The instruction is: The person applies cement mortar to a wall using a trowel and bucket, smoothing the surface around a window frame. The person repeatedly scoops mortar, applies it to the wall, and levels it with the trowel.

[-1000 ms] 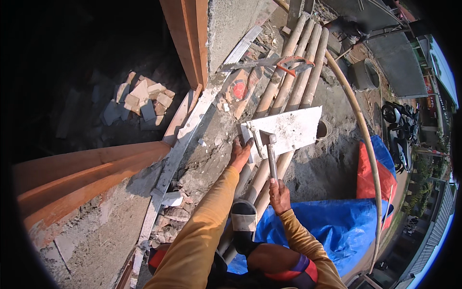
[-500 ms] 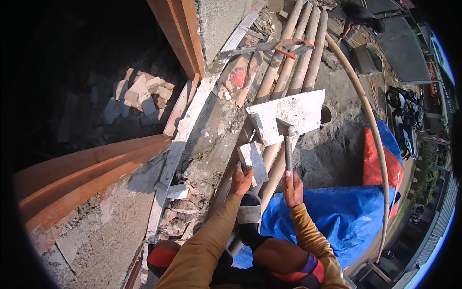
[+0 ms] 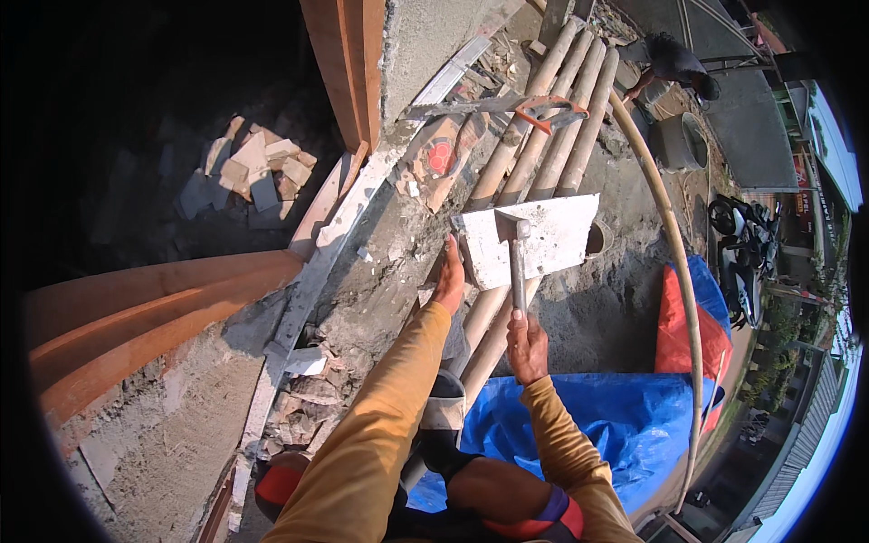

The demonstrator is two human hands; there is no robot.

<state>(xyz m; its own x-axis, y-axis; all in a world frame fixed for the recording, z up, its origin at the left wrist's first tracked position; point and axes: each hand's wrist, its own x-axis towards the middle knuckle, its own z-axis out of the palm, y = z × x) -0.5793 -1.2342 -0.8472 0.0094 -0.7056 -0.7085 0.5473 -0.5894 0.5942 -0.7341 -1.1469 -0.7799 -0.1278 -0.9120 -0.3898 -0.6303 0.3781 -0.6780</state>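
Observation:
A pale, speckled board [image 3: 557, 237] lies across wooden poles [image 3: 503, 172]. My left hand [image 3: 449, 279] grips the board's left end; its fingertips are partly hidden. My right hand [image 3: 528, 348] is closed round the handle of a metal hammer [image 3: 519, 271], whose head rests at the board's face. A piece partly hidden by my left forearm lies below the board on the poles. Farther up, a handsaw [image 3: 552, 116] with an orange handle lies across the poles. My sandalled foot [image 3: 443, 404] stands on the poles.
Wooden frame [image 3: 163, 294] and dark opening with rubble [image 3: 262, 172] at left. Bent pole [image 3: 679, 262], blue tarp [image 3: 570, 416] and orange tarp [image 3: 688, 330] at right. Farther off are a bucket [image 3: 681, 143], motorbike [image 3: 747, 253] and a bent-over person [image 3: 674, 63].
My left hand has moved up from the small broken piece to the board's left end. The board and hammer sit a little lower and further left in view than half a second ago.

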